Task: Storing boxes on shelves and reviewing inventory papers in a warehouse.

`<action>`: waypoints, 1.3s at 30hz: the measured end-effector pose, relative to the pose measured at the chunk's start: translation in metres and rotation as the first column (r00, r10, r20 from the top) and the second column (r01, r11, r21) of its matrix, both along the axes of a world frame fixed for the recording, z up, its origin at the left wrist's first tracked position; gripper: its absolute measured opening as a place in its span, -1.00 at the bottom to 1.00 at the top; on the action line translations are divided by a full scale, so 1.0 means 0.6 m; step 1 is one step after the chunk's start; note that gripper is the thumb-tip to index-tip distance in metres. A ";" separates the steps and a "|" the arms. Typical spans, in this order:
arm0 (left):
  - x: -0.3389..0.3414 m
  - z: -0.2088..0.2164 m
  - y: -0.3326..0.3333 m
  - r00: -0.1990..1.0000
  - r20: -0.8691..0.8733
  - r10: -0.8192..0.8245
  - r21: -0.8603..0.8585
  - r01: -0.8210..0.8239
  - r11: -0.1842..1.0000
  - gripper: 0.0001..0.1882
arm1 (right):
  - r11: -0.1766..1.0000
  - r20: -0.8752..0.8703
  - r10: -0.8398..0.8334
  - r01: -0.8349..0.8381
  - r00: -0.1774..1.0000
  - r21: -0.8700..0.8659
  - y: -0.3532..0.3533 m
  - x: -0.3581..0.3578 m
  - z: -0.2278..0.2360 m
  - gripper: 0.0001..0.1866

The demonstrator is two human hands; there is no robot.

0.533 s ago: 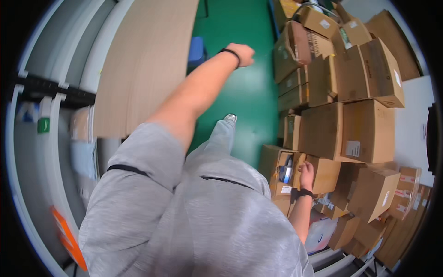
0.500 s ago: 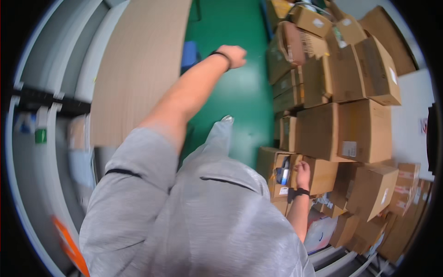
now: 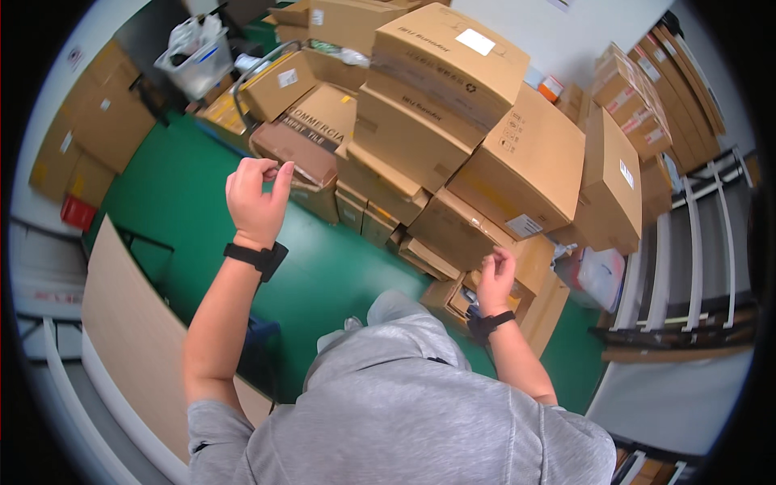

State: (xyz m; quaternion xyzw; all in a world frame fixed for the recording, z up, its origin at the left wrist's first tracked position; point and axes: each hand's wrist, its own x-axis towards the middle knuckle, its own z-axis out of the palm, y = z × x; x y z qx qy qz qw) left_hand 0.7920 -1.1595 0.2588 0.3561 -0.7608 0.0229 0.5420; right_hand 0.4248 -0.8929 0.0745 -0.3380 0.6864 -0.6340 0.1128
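Note:
My left hand (image 3: 257, 204) is raised over the green floor, in front of a brown carton (image 3: 295, 149). Its fingers are loosely bent with the thumb apart, and it holds nothing. A black band (image 3: 260, 259) circles that wrist. Lower right, my right hand (image 3: 495, 283) hangs half-curled and empty near an open cardboard box (image 3: 447, 301) and the stacked carton above it (image 3: 457, 230). It also wears a black wristband (image 3: 490, 325). Whether the right fingertips touch any cardboard is unclear.
Large cartons (image 3: 525, 162) are piled high ahead and to the right. A wooden-topped table (image 3: 133, 323) runs along my left. At the back left is a clear plastic bin (image 3: 198, 65) with bags. White-barred racking (image 3: 687, 250) lies far right.
My view has swung round to the right, bringing the box pile in front of me. My left hand has turned from a fist to loosely bent fingers, and my right hand stays by the boxes.

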 end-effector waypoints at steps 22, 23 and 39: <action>-0.326 0.093 -0.576 0.559 -0.425 -0.712 0.701 0.701 0.132 -0.26 | 0.921 0.426 0.011 0.157 0.905 -0.357 -0.552 -0.076 0.394 -0.29; -0.343 0.097 -0.593 0.530 -0.429 -0.732 0.695 0.711 0.108 -0.26 | 0.914 0.418 -0.020 0.186 0.908 -0.360 -0.560 -0.076 0.391 -0.29; -0.232 0.144 -0.669 -0.132 -0.839 -0.527 0.259 0.756 -0.601 -0.22 | 0.839 0.132 -0.150 0.197 0.980 -0.506 -0.420 0.267 0.430 0.01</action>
